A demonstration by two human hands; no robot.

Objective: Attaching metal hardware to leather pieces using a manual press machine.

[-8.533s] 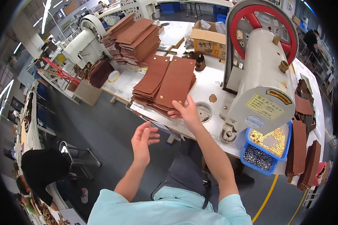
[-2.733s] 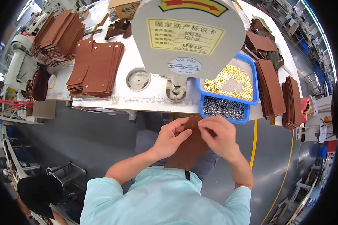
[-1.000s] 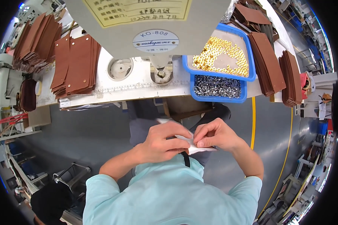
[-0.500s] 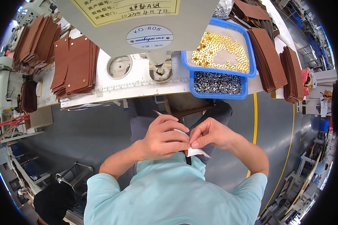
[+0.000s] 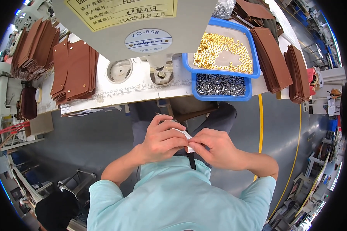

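Note:
Above my lap, my left hand [image 5: 164,139] is closed on a small piece [image 5: 188,148] with a white face and a trace of brown at its edge. It looks like a leather piece, though my fingers cover most of it. My right hand [image 5: 216,149] pinches the same piece from the other side, thumb and forefinger meeting close to my left fingertips. Both hands are in front of the table's near edge, touching nothing on it.
A press machine [image 5: 142,32] stands ahead over the white table [image 5: 115,99]. To its right, a blue tray [image 5: 254,57] of gold-coloured eyelets overlaps a blue tray [image 5: 194,92] of dark metal parts. Brown leather stacks lie left [image 5: 81,71] and right [image 5: 272,61].
The white part that stuck out below my right fingers is now drawn up between my hands. My right hand has turned and shifted slightly left and down. The view has shifted a little.

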